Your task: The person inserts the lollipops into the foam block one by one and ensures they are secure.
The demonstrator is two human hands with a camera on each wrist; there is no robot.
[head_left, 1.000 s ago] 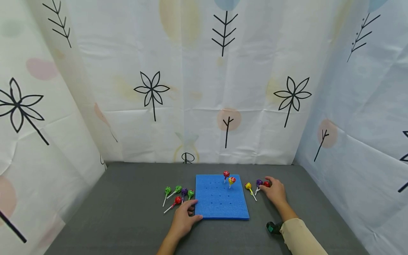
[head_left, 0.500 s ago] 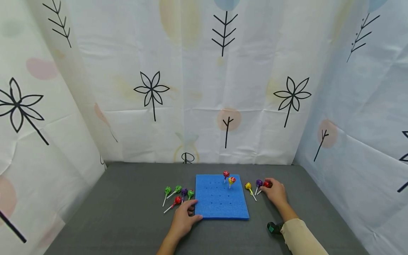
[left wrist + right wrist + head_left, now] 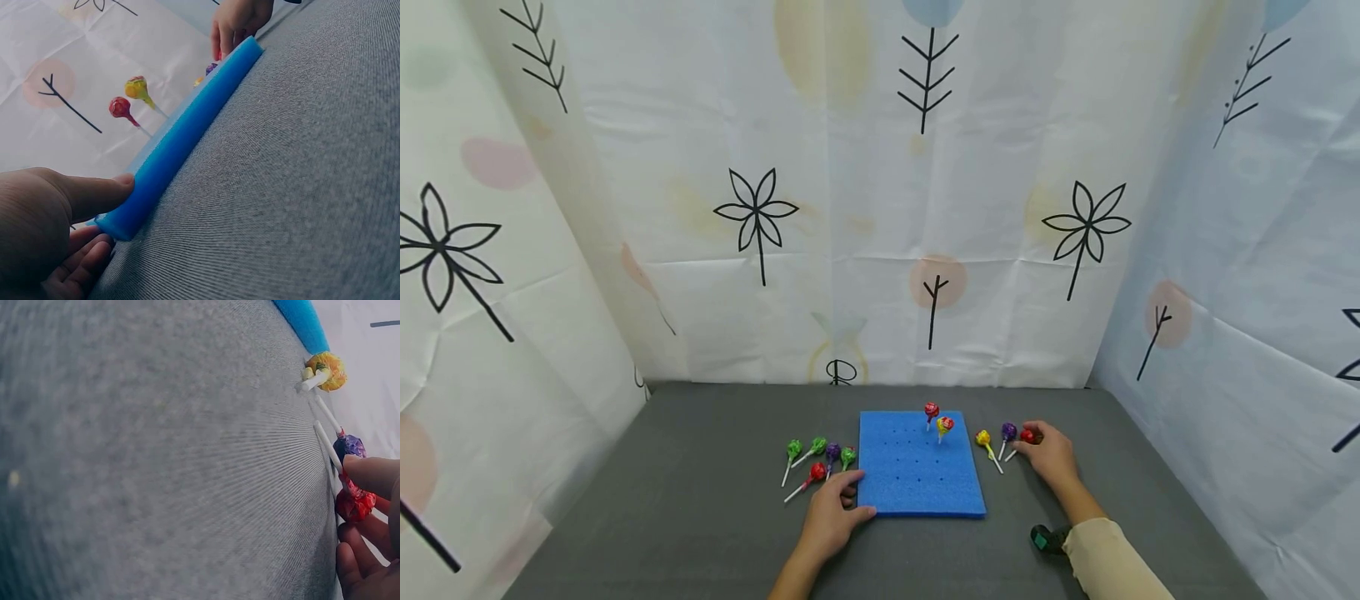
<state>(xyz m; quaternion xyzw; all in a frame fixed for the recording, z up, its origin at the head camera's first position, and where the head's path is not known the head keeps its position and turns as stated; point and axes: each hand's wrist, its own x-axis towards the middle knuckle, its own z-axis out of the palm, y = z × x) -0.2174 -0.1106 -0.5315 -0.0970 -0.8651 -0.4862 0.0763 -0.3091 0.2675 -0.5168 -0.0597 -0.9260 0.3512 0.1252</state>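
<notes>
Little has changed over the last second: the right hand (image 3: 1051,456) has stayed at the red lollipop (image 3: 1027,435) on the grey worktop (image 3: 700,500), drawn only slightly nearer the person, and the left hand (image 3: 831,512) has not moved from the blue foam board (image 3: 921,475); from this it is judged that a pick-up of the red lollipop is in hand but that nothing has yet been lifted. In the right wrist view the red lollipop (image 3: 354,503) is seen touched by curled fingertips (image 3: 375,475), the thumb above its head and the fingers (image 3: 356,562) below, so a light pinch is taken to be forming; whether it is fully closed cannot be told; the candy lies on the worktop just right of the board's far right corner. Beside it, nearer the board, a purple lollipop (image 3: 1008,432) and a yellow lollipop (image 3: 983,438) are laid with their sticks towards the person. The left hand is held relaxed, its thumb (image 3: 100,190) pressed flat against the board's near left corner (image 3: 125,222), nothing being gripped. On the board two lollipops, one red (image 3: 931,410) and one yellow and red (image 3: 945,425), are stood upright in holes near its far edge; left of the board five more are scattered, three green, one purple, one red (image 3: 817,472).
</notes>
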